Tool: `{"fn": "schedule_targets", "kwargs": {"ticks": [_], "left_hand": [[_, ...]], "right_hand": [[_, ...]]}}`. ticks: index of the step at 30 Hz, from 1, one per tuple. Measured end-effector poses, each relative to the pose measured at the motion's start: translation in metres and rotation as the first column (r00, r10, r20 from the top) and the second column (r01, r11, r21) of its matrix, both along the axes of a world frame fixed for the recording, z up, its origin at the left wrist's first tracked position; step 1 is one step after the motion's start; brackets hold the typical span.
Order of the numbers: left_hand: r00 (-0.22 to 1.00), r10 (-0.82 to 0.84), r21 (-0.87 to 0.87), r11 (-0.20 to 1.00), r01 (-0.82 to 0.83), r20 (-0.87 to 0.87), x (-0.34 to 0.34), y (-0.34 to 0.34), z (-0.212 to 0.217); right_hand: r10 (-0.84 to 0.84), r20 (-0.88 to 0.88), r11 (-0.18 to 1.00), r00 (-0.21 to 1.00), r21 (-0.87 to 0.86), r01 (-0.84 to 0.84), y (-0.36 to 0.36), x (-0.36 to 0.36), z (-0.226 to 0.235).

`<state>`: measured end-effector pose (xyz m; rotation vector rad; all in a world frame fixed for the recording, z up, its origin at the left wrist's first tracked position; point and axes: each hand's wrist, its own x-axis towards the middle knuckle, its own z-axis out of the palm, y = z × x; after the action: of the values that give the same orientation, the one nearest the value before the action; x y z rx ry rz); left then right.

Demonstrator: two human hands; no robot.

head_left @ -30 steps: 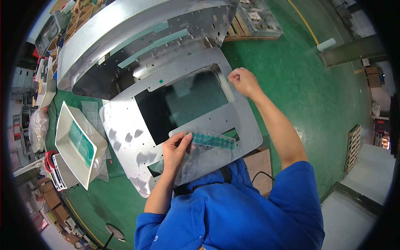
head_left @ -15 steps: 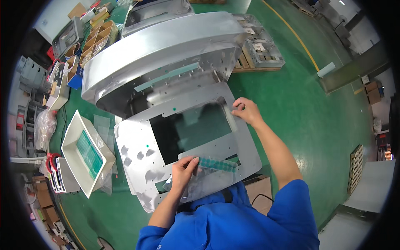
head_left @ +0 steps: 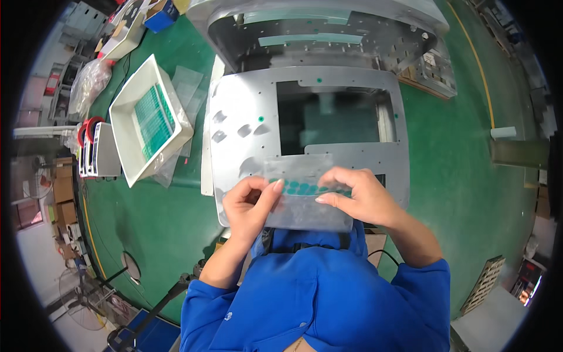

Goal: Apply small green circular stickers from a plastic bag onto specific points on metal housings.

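My left hand [head_left: 251,202] pinches the left end of a clear sticker sheet [head_left: 300,188] with rows of round green stickers. My right hand [head_left: 366,196] is at the sheet's right part, thumb and forefinger curled about it; whether a single sticker is between them cannot be made out. Under both hands is a silvery metal panel [head_left: 243,152] with a large rectangular opening and small holes. Green dots mark it near the upper edge, left of the opening and at the right edge. Translucent film [head_left: 308,214] shows below the sheet, in front of my waist.
A deep metal housing [head_left: 328,17] stands behind the panel. Left of it, a white tray [head_left: 186,130] holds green sticker sheets, with clear plastic bags [head_left: 187,82] beside it. A fan-like stand [head_left: 130,265] is at the lower left. Metal parts on a pallet [head_left: 434,73] are at the back right.
My right hand has come from the panel's right edge to the sticker sheet, and a green dot shows at that edge. My left hand still holds the sheet. The view has shifted.
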<state>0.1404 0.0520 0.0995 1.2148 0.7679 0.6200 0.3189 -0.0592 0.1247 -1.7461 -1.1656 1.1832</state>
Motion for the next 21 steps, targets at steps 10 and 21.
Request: {"fn": "schedule_targets", "kwargs": {"ticks": [10,21], "left_hand": [[0.976,-0.164,-0.082,0.985,0.154,-0.140,-0.060,-0.003,-0.008],[0.942,-0.275,-0.015,0.961,0.278,-0.190,-0.069,-0.016,-0.039]], "right_hand": [[-0.016,-0.019,0.990,1.000,0.140,0.018,-0.005,-0.061,-0.027],[-0.136,-0.122,0.987,0.983,0.069,0.145,-0.023,-0.083,-0.050]]}}
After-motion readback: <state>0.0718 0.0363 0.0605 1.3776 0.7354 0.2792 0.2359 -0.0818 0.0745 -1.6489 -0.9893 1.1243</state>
